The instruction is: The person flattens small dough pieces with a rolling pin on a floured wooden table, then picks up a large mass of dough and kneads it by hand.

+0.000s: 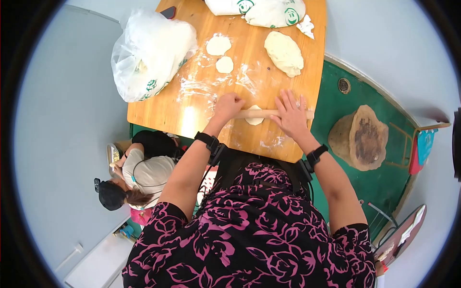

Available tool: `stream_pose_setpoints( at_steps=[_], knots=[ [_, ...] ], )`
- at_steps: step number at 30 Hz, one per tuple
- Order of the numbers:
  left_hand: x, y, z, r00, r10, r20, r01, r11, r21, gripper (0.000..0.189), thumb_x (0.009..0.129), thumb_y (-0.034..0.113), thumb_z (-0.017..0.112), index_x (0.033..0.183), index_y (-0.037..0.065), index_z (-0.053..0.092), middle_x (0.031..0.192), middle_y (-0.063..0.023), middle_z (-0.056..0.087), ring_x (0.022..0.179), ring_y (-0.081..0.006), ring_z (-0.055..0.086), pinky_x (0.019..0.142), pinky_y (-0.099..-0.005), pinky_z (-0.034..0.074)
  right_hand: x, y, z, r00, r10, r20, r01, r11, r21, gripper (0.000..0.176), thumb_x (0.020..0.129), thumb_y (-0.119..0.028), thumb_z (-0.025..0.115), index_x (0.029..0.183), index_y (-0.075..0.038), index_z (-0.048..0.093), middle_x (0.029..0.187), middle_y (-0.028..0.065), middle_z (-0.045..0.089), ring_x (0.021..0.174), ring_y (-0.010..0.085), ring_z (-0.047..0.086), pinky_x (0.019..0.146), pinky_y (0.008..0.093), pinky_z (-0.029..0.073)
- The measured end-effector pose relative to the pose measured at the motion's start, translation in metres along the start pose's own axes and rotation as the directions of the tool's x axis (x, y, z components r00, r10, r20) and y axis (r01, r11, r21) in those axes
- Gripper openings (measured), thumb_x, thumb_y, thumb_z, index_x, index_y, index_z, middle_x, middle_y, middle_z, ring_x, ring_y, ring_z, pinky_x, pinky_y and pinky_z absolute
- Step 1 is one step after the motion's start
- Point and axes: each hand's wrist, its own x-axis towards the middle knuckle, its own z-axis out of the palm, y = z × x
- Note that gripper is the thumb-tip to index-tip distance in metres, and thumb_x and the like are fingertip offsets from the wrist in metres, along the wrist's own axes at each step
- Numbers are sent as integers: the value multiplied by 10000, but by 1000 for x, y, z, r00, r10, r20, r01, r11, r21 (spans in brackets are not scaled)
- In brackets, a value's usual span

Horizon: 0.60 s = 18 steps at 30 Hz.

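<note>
A wooden rolling pin (269,114) lies sideways near the front edge of the table, across a small flat piece of dough (256,121). My left hand (227,106) is closed at the pin's left end, its fingers curled in. Flat over the right part of the pin rests my right hand (291,115), fingers stretched forward and apart. Farther back on the table are two thin dough rounds, a larger one (219,45) and a smaller one (224,64). A big oval lump of dough (284,53) sits at the right.
White flour marks the wooden table (163,114). A bulky plastic bag (152,55) stands at its left, more bags (274,13) at the back. On the green floor to the right is a wooden stump (368,138). Another person (146,175) is low at the left beside a tray.
</note>
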Motion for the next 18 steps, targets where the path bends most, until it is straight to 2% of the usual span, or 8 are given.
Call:
stream_pose_setpoints(
  at_steps=[3,6,9,12,15,18],
  knots=[
    [5,17,3,963,-26,268,8,998,70,260,665,274,705,790,48,669,788,-133,655,754,-280,631,674,-367,498,-10,0,-3,999,-37,5,37,999,34,587,794,-453,560,1236,-76,487,1359,114,406,1309,262,306,1042,541,192],
    [-1,32,7,944,18,329,-88,976,201,262,633,245,725,793,54,643,828,-131,642,795,-283,620,698,-373,491,-45,-5,-2,995,-101,0,100,984,144,538,769,-394,609,1189,-72,509,1325,110,436,1285,264,340,1039,506,218],
    [-13,28,30,968,193,158,-228,944,240,287,627,217,736,824,51,609,863,-138,624,826,-294,607,718,-374,483,-63,4,0,997,-73,-13,75,980,186,472,724,-304,671,1114,-75,535,1271,100,475,1245,268,384,1025,459,262],
    [-13,28,33,972,123,202,-156,975,160,305,635,211,738,798,31,554,956,-167,611,859,-277,608,697,-329,477,-68,15,-1,995,-69,-70,82,975,204,428,678,-228,708,1046,-82,546,1200,93,510,1205,267,421,1001,429,302],
    [-11,23,38,963,147,228,-135,989,-65,310,671,197,717,906,34,597,894,-161,619,826,-297,607,712,-372,482,-67,17,-6,989,-94,-114,118,966,231,419,646,-192,722,1014,-86,550,1149,89,528,1179,261,444,981,413,322],
    [-8,15,47,976,22,214,65,919,-389,281,687,194,708,896,31,616,882,-158,633,805,-279,614,692,-365,484,-63,22,-5,986,-122,-117,147,959,243,406,634,-184,723,989,-86,553,1123,85,533,1167,258,452,971,407,329]
  ],
)
